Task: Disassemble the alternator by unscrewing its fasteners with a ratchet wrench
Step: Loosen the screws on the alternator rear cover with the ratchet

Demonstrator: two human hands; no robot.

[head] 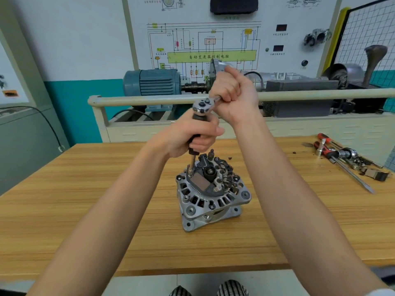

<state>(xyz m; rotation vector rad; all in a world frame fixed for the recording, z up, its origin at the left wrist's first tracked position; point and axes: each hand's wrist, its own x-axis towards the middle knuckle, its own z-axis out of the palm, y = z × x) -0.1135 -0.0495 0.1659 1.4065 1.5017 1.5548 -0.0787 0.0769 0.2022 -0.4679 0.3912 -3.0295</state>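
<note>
Alternator point(211, 193) stands mid-bench on the wooden table point(85, 210), rear end up. Ratchet wrench point(202, 106) sits above it at 12 o'clock, w/ extension bar point(192, 162) dropping to a fastener at the housing's 10 o'clock edge. Left hand point(192, 135) is clenched round the black extension grip; right hand point(232, 94) is fisted on the wrench handle — both arms cross over the table front. Loose tools point(342, 157) lie at 3 o'clock, well apart. Blue motor point(154, 82) and wiring board point(205, 45) stand behind the rail point(149, 100) at 12.
</note>
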